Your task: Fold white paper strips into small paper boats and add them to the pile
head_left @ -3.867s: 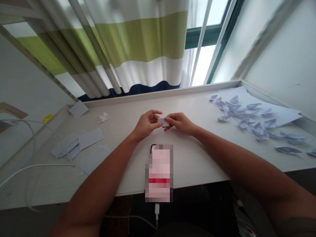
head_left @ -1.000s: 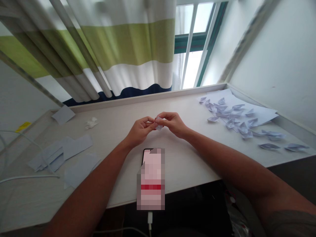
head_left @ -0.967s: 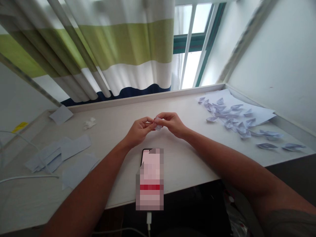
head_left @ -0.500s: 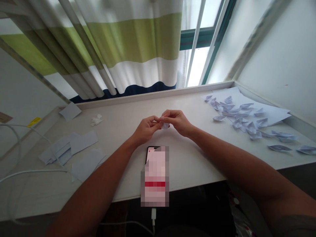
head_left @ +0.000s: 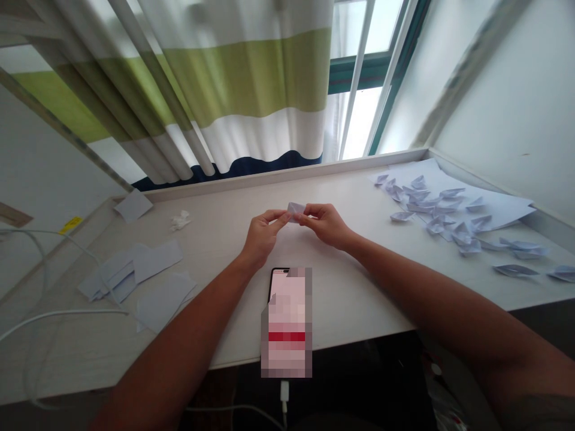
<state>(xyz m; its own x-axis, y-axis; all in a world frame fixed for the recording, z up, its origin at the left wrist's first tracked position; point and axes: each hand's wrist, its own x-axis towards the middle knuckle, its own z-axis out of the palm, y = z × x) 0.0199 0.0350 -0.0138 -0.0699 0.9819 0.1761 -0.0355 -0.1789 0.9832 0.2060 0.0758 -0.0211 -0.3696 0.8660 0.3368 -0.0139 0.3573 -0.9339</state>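
A small folded piece of white paper (head_left: 296, 208) is held up over the middle of the desk. My left hand (head_left: 264, 234) pinches its left lower edge between thumb and fingers. On the other side my right hand (head_left: 327, 224) grips its right lower edge, the thumb in front. Diagonal creases show faintly on the paper's face; its underside is hidden by my fingers. To the right, several folded paper boats (head_left: 462, 234) lie in a loose cluster, some on larger white sheets (head_left: 503, 206).
A phone (head_left: 287, 323) with a charging cable (head_left: 284, 392) lies at the desk's front edge. Left of my arm are paper sheets (head_left: 157, 261), a crumpled white scrap (head_left: 180, 221) and a white cable (head_left: 67, 312). A raised rim (head_left: 269, 178) bounds the desk's back.
The folded paper was mostly covered by my fingers; now its creased face shows above them. My hands have moved slightly apart. The camera view has shifted a little.
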